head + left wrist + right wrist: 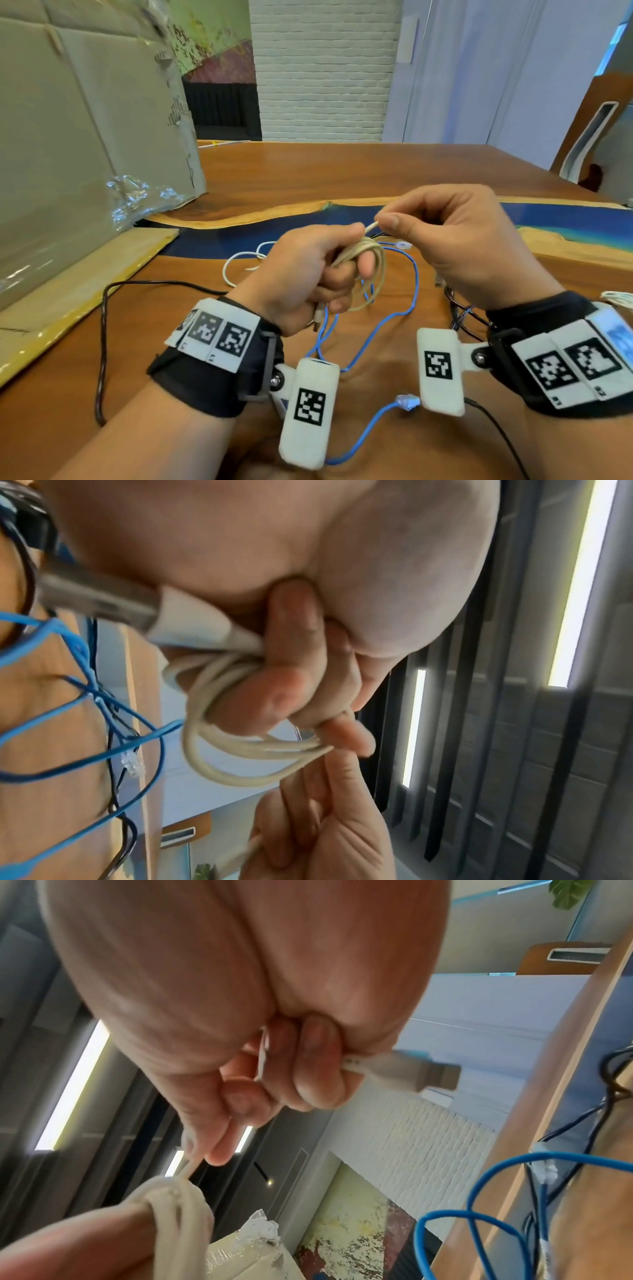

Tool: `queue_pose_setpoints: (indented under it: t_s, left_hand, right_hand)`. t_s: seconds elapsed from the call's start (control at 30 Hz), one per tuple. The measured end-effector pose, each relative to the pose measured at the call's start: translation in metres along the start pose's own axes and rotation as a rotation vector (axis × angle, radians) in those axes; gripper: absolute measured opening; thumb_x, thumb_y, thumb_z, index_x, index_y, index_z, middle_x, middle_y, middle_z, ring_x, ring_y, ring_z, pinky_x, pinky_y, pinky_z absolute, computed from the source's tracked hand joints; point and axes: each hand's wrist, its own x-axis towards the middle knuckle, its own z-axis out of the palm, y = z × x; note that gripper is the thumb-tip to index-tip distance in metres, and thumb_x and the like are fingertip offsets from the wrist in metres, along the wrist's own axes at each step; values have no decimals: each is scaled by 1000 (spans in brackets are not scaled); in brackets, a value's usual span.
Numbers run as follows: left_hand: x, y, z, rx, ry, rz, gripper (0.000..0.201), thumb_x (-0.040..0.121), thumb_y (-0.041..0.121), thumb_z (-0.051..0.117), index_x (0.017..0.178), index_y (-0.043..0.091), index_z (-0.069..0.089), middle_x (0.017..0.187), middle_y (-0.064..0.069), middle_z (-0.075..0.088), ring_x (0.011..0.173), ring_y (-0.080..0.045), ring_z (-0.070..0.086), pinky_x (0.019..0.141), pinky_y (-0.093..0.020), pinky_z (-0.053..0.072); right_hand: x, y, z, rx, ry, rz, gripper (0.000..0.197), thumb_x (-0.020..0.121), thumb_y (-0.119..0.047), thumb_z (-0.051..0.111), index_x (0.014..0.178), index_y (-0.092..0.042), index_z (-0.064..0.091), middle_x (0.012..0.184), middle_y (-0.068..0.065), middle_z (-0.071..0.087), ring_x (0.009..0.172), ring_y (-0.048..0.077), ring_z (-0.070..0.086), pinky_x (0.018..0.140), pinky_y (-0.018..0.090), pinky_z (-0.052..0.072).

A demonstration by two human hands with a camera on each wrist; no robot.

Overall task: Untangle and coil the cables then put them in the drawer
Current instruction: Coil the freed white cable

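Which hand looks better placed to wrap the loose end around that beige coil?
Probably the right hand: it already pinches the beige cable's free end, while the left hand is occupied gripping the coil.

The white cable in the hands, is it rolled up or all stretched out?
Mostly rolled up. The white cable hangs in several loops from the left hand, while the right hand pinches the short end not yet wound on.

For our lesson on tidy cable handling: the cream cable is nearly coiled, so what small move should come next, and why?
Probably wind the short free end once around the loops to bind the coil. The left hand grips the cream cable as a bundle of loops, the right hand pinches the last stretch with its plug tucked in the palm, and little slack remains between them.
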Motion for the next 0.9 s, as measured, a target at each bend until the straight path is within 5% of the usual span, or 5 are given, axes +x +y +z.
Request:
queue_pose_setpoints:
  t_s: [0.1,0.27,0.57,0.73,0.9]
  left_hand:
    - [1,2,-2,-155,33,22,43,89,35,48,55,10,56,45,7,10,33,-7,12,38,-21,21]
    - [4,2,1,-265,57,42,60,100,46,40,52,11,52,45,5,8,33,-10,9,36,-20,24]
    - [14,0,-3,-154,465,121,56,104,33,48,51,14,44,43,1,25,36,-15,22,38,-22,21]
    - [20,-9,-3,153,556,199,53,108,30,44,60,10,51,42,2,39,38,-17,35,41,-24,31]
    - [22,-14,-10,276,549,238,52,109,34,44,66,7,55,55,-6,46,50,-20,41,51,-30,35]
  right_hand:
    - [1,6,5,38,-84,39,17,96,-4,67,98,-16,79,70,-15,73,61,-3,61,60,9,43]
    - [1,12,19,-121,-54,31,15,90,-19,77,95,-32,83,84,-5,75,79,6,68,73,28,52]
    - [-8,0,43,529,-236,298,26,98,0,50,103,8,74,101,27,75,89,40,74,89,43,60]
    - [-10,8,51,289,-107,258,14,95,-2,66,91,-3,79,83,16,78,79,20,75,78,32,59]
    - [-7,12,50,335,-166,437,13,94,-14,69,94,-3,76,95,19,75,89,18,66,82,36,49]
